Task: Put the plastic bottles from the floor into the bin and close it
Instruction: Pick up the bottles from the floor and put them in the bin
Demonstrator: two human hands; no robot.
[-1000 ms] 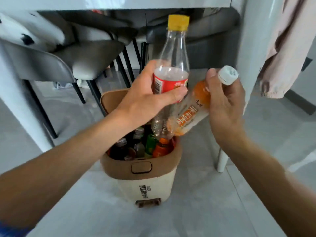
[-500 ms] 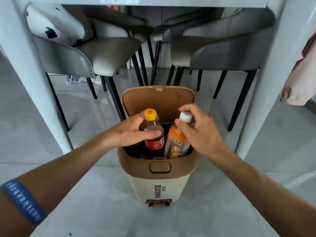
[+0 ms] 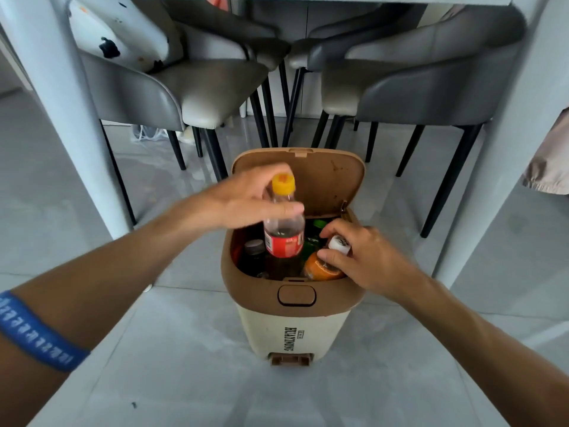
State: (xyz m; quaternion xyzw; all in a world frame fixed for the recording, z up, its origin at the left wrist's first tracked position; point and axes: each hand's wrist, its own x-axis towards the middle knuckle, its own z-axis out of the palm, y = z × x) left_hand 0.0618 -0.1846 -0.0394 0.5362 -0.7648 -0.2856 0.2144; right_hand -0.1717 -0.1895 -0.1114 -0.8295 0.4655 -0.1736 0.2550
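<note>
A cream bin with a brown rim (image 3: 292,303) stands on the floor, its brown lid (image 3: 326,183) raised at the back. Several bottles stand inside. My left hand (image 3: 243,200) grips the neck of a clear bottle with a yellow cap and red label (image 3: 283,238), upright with its base in the bin. My right hand (image 3: 360,257) holds an orange bottle with a white cap (image 3: 323,268) by its top, lying tilted at the bin's right side.
White table legs (image 3: 70,118) (image 3: 505,149) flank the bin. Grey chairs with black legs (image 3: 197,87) (image 3: 415,87) stand behind it under the table. Pinkish cloth (image 3: 548,167) hangs at the right edge. The floor is pale grey tile.
Both hands brought the bottles down from in front of the camera into the bin. The orange bottle has sunk deeper and tilted; my left hand slid up to the neck of the red-label bottle.
</note>
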